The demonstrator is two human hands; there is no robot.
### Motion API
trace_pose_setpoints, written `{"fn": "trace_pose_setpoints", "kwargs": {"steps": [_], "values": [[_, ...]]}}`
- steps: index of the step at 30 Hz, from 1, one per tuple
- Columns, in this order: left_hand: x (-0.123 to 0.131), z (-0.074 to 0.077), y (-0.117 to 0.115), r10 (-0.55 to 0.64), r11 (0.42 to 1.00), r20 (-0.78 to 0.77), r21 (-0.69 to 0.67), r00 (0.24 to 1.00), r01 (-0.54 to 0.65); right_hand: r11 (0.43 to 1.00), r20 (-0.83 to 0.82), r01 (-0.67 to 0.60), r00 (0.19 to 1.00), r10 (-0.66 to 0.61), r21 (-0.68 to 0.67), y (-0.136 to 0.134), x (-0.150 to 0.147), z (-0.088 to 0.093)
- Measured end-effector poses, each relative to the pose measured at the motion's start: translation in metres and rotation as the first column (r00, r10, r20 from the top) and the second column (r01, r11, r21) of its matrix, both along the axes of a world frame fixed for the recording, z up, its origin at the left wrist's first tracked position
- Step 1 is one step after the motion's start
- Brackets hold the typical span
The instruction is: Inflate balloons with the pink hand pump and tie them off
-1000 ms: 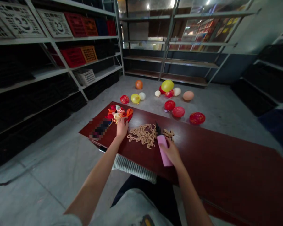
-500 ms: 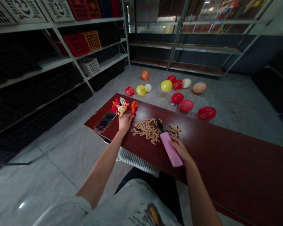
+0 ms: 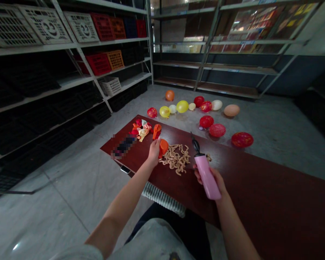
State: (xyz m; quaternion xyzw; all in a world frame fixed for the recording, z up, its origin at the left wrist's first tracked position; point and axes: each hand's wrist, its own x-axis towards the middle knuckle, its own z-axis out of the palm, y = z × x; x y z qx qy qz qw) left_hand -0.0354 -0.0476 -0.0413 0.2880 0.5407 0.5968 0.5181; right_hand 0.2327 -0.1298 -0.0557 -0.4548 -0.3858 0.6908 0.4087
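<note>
Pinched in my left hand (image 3: 154, 151) is a limp orange balloon (image 3: 164, 147), held over the left edge of a heap of tan, worm-like curled pieces (image 3: 176, 159). My right hand (image 3: 216, 180) is wrapped round a pink hand pump (image 3: 208, 177) with a black nozzle end that points away from me. Farther back on the dark red table (image 3: 249, 187) lies a pile of uninflated balloons (image 3: 142, 129) in red, peach and pale green. Another orange uninflated balloon (image 3: 156, 131) lies just right of that pile. A few more tan pieces (image 3: 208, 157) show behind the pump.
A blurred dark phone-like object (image 3: 124, 146) lies at the table's left end. Inflated balloons, such as a red one (image 3: 242, 139) and a yellow one (image 3: 182, 106), rest on the floor beyond. Shelves with crates (image 3: 99, 63) stand at left; more shelving (image 3: 227, 66) spans the back.
My left hand has come away from the balloon pile toward me and right, with an orange balloon in it. My right hand has lifted the pump and turned its nozzle more upright. The view has tilted up.
</note>
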Motion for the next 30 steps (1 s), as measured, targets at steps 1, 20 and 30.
{"fn": "trace_pose_setpoints", "kwargs": {"steps": [1,20,30], "values": [[0.008,0.003,0.0,-0.07,0.997,0.106,-0.007,0.992,0.071,1.0,-0.007,0.0,1.0,0.001,0.029,0.0,-0.002,0.002],[0.126,-0.018,0.047,-0.262,0.633,-0.676,0.419,0.689,0.651,0.958,-0.022,0.259,0.966,-0.258,0.122,0.046,0.011,-0.001],[0.099,0.006,0.036,-0.615,0.533,-0.614,0.14,0.496,0.834,0.895,-0.313,0.381,0.9,-0.302,0.234,0.04,0.023,0.018]]}}
